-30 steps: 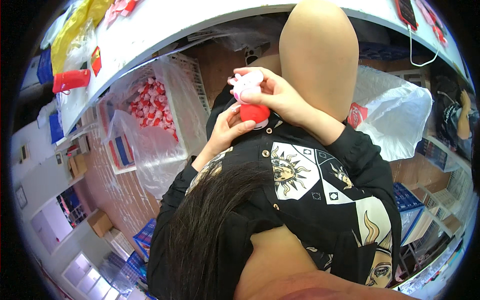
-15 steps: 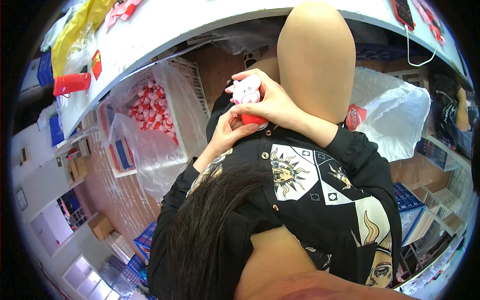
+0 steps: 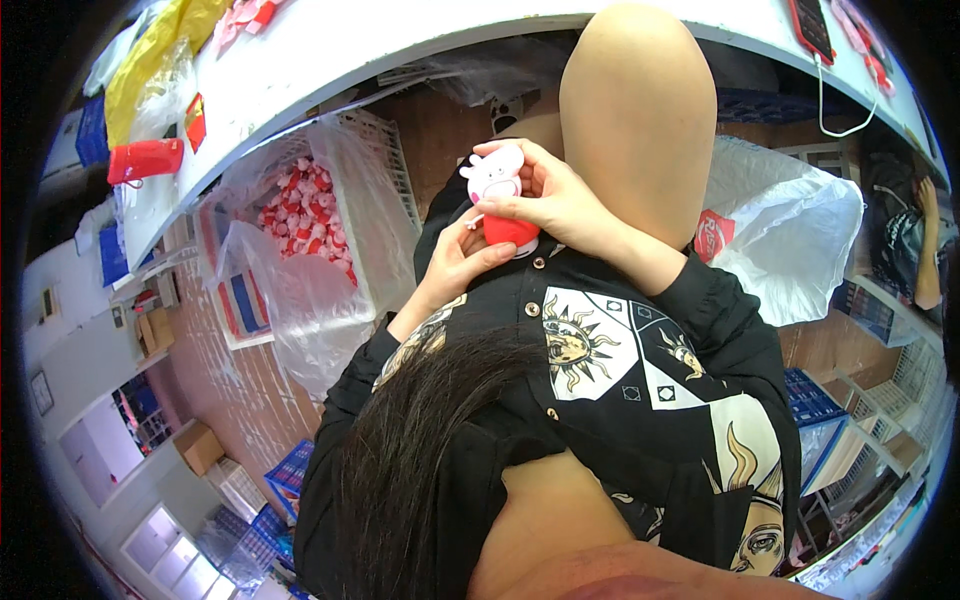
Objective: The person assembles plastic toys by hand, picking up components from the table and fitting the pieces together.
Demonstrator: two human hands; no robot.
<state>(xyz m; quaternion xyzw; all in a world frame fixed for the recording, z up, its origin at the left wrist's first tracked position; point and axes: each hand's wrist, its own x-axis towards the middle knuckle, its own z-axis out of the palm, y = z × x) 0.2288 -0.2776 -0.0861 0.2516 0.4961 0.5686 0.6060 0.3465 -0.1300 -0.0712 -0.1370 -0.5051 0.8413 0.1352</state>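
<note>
At left, a heap of small pink-and-red figures [image 3: 305, 215] fills part of a white plastic crate [image 3: 403, 172] near the white worktop [image 3: 300, 62]; in the middle, above the lap, a pink pig figurine [image 3: 492, 180] sits between the hands, its head and red body apparently joined, so it looks whole on the visible side; whether anything on it remains undone I cannot tell; the left hand [image 3: 460, 258] is narrowly curled, pinching the red body low down; the right hand [image 3: 562, 205] is half closed around the head, thumb across the neck; farther right lies a translucent plastic bag [image 3: 790, 225]
</note>
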